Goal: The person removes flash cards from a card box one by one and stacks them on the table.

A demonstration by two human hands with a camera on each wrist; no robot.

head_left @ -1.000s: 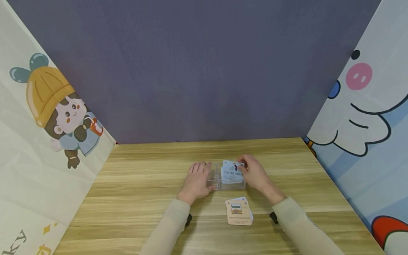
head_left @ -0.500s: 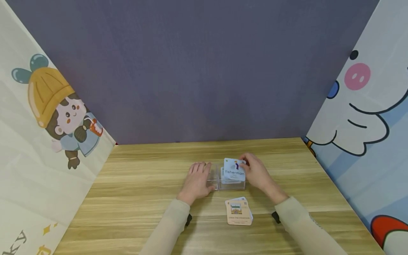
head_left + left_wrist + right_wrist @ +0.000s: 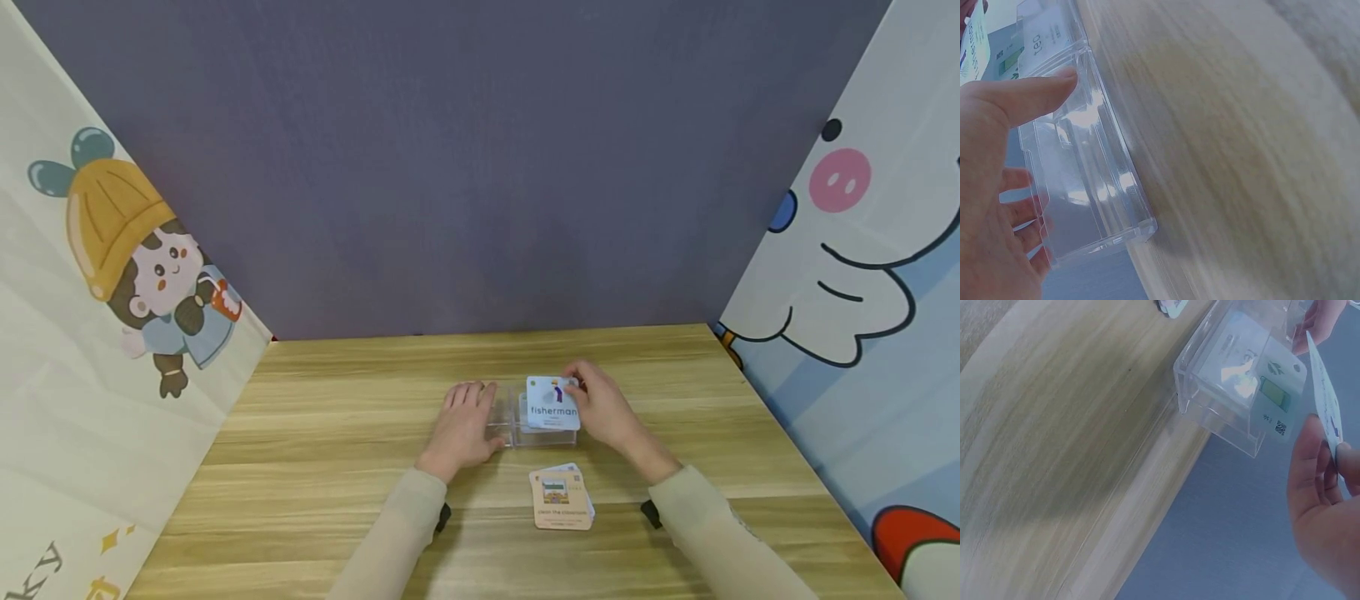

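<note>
A light-blue card printed "fisherman" (image 3: 542,398) is pinched by its right edge between the thumb and fingers of my right hand (image 3: 606,410). It stands raised over the right compartment of a clear plastic box (image 3: 546,439). In the right wrist view the card is edge-on and apart from the box. Another card (image 3: 1275,394), with a green picture and a QR code, stands inside that compartment. My left hand (image 3: 461,427) grips the box's left part, thumb on the near side and fingers over the far side. The left compartment (image 3: 1079,187) holds no card.
On the wooden table (image 3: 337,467), nearer me, lies a small pile of cards with an orange "clean the classroom" card (image 3: 562,504) on top and a bluish card poking out. A dark panel (image 3: 480,167) rises behind; printed cloths stand at both sides.
My right hand has drawn the fisherman card up out of the right compartment, then tilted it slightly lower towards me. The left hand and the box have stayed put.
</note>
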